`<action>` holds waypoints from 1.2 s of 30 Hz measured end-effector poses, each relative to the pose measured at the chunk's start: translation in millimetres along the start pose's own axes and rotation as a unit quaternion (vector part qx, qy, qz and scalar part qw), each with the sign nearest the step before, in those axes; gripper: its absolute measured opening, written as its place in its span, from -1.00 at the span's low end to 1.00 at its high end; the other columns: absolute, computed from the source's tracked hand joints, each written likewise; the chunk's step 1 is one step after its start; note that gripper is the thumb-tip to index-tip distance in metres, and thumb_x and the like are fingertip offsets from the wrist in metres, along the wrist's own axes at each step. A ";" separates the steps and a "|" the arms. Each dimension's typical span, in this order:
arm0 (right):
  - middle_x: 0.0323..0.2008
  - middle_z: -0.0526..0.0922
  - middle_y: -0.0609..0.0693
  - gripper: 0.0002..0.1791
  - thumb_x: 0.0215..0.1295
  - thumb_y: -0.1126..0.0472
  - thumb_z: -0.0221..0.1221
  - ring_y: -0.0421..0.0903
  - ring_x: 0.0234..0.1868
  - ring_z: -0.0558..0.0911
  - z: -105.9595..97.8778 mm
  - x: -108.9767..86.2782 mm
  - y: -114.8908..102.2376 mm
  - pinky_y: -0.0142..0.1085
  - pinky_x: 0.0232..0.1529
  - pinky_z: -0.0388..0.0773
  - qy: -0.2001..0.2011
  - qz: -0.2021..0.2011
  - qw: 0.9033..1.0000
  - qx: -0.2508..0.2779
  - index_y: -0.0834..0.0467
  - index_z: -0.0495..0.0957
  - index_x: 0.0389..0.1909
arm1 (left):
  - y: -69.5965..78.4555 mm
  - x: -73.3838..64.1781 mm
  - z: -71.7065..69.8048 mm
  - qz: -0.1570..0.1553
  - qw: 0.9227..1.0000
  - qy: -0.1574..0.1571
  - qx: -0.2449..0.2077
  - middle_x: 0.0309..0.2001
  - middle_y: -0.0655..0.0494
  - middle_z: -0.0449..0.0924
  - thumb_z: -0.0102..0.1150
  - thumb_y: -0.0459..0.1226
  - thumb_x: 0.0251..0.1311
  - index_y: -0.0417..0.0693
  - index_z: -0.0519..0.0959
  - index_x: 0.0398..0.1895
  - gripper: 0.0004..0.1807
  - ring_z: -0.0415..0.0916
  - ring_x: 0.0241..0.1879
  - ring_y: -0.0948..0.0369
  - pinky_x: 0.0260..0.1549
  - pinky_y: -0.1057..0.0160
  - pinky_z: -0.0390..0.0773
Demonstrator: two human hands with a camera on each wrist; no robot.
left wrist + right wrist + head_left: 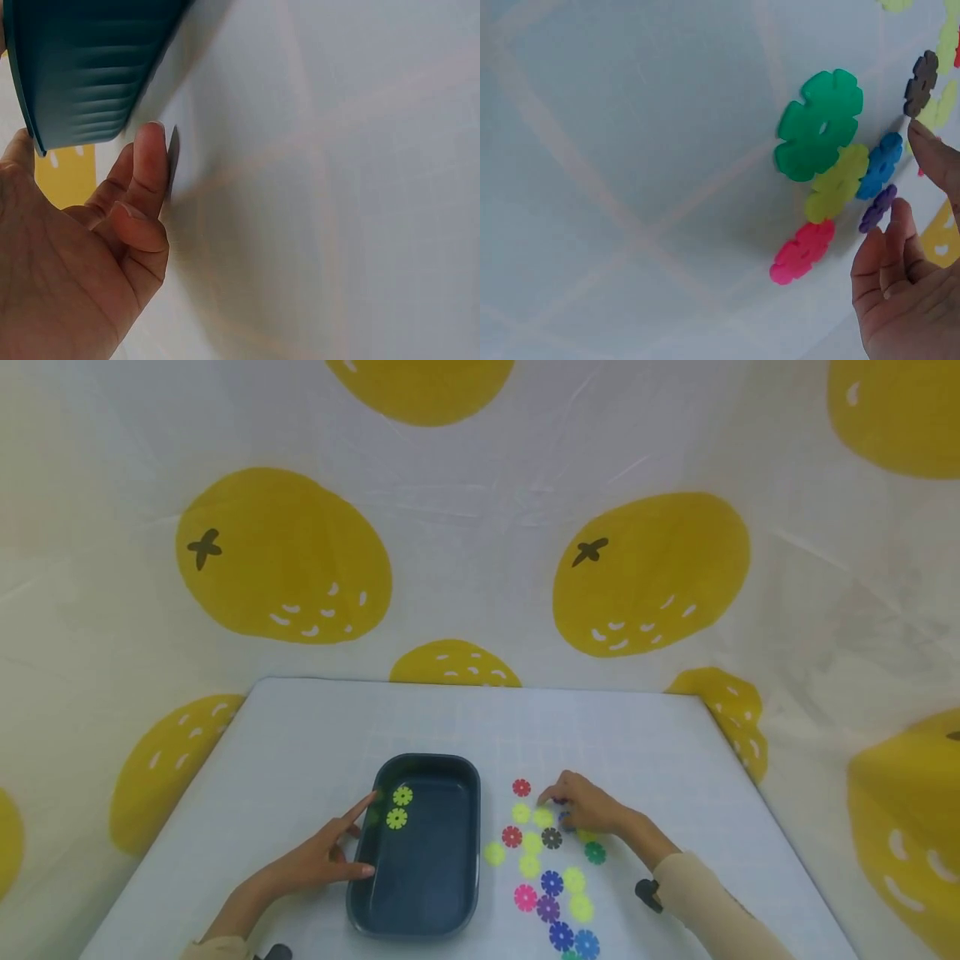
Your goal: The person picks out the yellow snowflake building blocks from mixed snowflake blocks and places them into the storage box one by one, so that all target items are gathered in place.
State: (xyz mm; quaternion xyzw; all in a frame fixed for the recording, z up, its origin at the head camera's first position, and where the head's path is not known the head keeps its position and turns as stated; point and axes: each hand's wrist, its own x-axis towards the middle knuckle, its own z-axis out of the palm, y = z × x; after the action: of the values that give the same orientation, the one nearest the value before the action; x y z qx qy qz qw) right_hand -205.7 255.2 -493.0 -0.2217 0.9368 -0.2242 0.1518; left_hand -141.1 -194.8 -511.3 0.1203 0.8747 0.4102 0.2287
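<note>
A dark teal tray [420, 925] stands on the white table, with two yellow-green flower-shaped discs [400, 807] inside, near its left wall. My left hand [318, 856] touches the tray's left rim with an extended index finger and the thumb; its other fingers bend loosely outside the tray wall. To the right of the tray, my right hand [588, 803] reaches over scattered plastic discs, its index fingertip close to a yellow-green disc [543, 817]. A black disc [921, 84] lies near that hand's fingers. Nothing shows in its grasp, though some discs are partly hidden under it.
Several more discs spread toward the table's near edge, among them a pink disc [525, 897], a purple disc [548, 908] and a green disc [595, 852]. A red disc [521, 787] lies farthest back. A fruit-printed cloth [465, 527] hangs behind the table.
</note>
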 end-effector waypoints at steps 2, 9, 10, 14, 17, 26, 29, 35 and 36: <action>-0.18 0.47 -0.02 -0.58 0.14 0.35 0.38 -0.07 -0.07 0.43 2.0 0.5 3.6 -0.18 -0.02 0.48 0.003 -0.020 1.000 -0.011 0.00 0.68 0.04 | 0.3 -0.4 0.1 0.002 1.000 0.002 0.000 0.18 -0.20 0.35 0.44 -0.02 0.09 0.36 -0.15 0.60 0.14 0.38 -0.30 0.13 -0.35 0.21 0.42; -0.19 0.45 -0.04 -0.56 0.10 0.26 0.43 -0.11 -0.07 0.36 9.0 2.6 19.7 -0.22 -0.06 0.38 0.018 -0.039 0.999 0.012 -0.06 0.70 0.05 | 1.3 -1.9 -0.7 0.014 1.000 0.001 0.000 0.19 -0.20 0.35 0.43 -0.03 0.11 0.32 -0.14 0.61 0.13 0.37 -0.28 0.13 -0.35 0.22 0.41; -0.19 0.45 -0.04 -0.56 0.10 0.26 0.43 -0.10 -0.07 0.35 9.8 3.0 22.5 -0.22 -0.06 0.35 0.018 -0.043 0.999 0.023 -0.05 0.70 0.05 | 1.3 -2.3 -0.9 0.017 1.000 0.001 0.001 0.19 -0.21 0.35 0.43 -0.03 0.11 0.32 -0.14 0.61 0.13 0.37 -0.28 0.13 -0.35 0.22 0.41; -0.21 0.42 -0.04 -0.59 0.14 0.26 0.40 -0.09 -0.08 0.32 12.1 4.7 29.4 -0.22 -0.07 0.29 0.013 -0.046 0.997 0.059 -0.02 0.70 0.05 | 1.0 -3.4 -1.2 0.024 1.000 0.002 0.000 0.20 -0.22 0.35 0.42 -0.04 0.12 0.29 -0.14 0.61 0.12 0.36 -0.29 0.13 -0.37 0.24 0.41; -0.22 0.39 -0.03 -0.60 0.15 0.25 0.39 -0.09 -0.09 0.30 13.9 4.9 30.7 -0.24 -0.08 0.27 0.013 -0.041 0.996 0.072 -0.01 0.70 0.05 | -0.3 -3.5 -1.5 0.028 1.000 0.001 -0.003 0.20 -0.23 0.35 0.41 -0.05 0.13 0.29 -0.14 0.61 0.12 0.36 -0.29 0.13 -0.38 0.25 0.41; -0.26 0.36 0.02 -0.65 0.11 0.22 0.42 -0.07 -0.12 0.29 17.8 6.6 26.0 -0.25 -0.12 0.25 0.024 -0.048 0.995 0.085 0.00 0.74 -0.04 | -3.5 -2.5 -2.1 0.038 0.999 -0.004 -0.013 0.20 -0.23 0.34 0.41 -0.07 0.14 0.30 -0.16 0.61 0.11 0.36 -0.31 0.13 -0.39 0.27 0.40; -0.25 0.37 0.02 -0.68 0.10 0.21 0.43 -0.07 -0.11 0.30 18.1 8.1 26.5 -0.26 -0.12 0.26 0.028 -0.044 0.994 0.091 0.00 0.75 -0.07 | -3.9 -1.9 -1.9 0.038 0.999 -0.004 -0.013 0.20 -0.23 0.34 0.41 -0.07 0.14 0.30 -0.16 0.61 0.12 0.36 -0.32 0.14 -0.40 0.27 0.40; -0.20 0.38 -0.06 -0.71 0.11 0.19 0.43 -0.10 -0.04 0.34 20.2 10.7 27.7 -0.22 -0.02 0.37 0.032 -0.005 0.995 0.097 -0.09 0.75 -0.11 | -3.5 -0.7 -0.8 0.030 1.000 0.000 -0.006 0.18 -0.22 0.35 0.42 -0.06 0.13 0.32 -0.16 0.61 0.13 0.36 -0.34 0.15 -0.41 0.27 0.41; -0.20 0.38 -0.07 -0.71 0.11 0.20 0.43 -0.10 -0.03 0.34 21.1 10.8 27.5 -0.22 0.00 0.38 0.032 0.001 0.995 0.098 -0.10 0.74 -0.12 | -3.4 -0.5 -0.5 0.029 1.000 0.000 -0.005 0.18 -0.22 0.35 0.42 -0.06 0.12 0.32 -0.16 0.61 0.13 0.36 -0.34 0.14 -0.41 0.28 0.41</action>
State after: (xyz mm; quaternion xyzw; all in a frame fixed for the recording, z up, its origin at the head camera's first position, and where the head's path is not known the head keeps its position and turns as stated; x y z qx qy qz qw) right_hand -216.5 264.6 -526.4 -0.1973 0.9149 -0.3219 0.1430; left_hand -141.0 -197.5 -513.4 0.1441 0.8688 0.4207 0.2176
